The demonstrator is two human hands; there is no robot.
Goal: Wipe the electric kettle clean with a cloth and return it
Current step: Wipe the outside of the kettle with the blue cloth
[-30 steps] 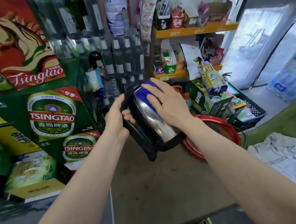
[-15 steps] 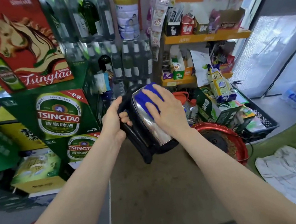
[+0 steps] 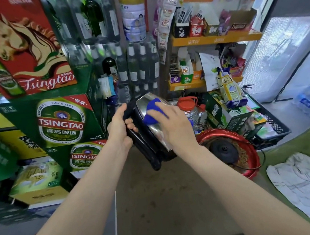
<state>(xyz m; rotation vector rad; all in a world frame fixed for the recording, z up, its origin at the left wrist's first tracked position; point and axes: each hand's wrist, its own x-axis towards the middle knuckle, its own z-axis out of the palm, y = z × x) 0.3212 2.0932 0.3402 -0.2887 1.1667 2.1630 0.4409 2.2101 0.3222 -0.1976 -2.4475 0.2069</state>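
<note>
Kettle [image 3: 153, 134] hangs tilted above the bench's [image 3: 168, 202] far edge; your left hand [image 3: 118, 129] grips its black handle, your right hand [image 3: 172, 124] presses the blue cloth [image 3: 150, 111] against its steel side.

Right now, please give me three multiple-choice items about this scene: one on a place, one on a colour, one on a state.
1. Where is the round black kettle base?
A. in the red round tray
B. on the orange shelf
C. on the white crumpled cloth

2. What colour is the small cloth pressed on the shiny steel electric kettle?
A. green
B. blue
C. white

3. How is the kettle held?
A. standing on its base
B. lying on the table
C. lifted and tilted, the left hand on its black handle

Answers: 1 A, the base sits inside the tray's rim; 2 B, blue shows under the right hand; 3 C, the kettle hangs slanted above the table.
</note>
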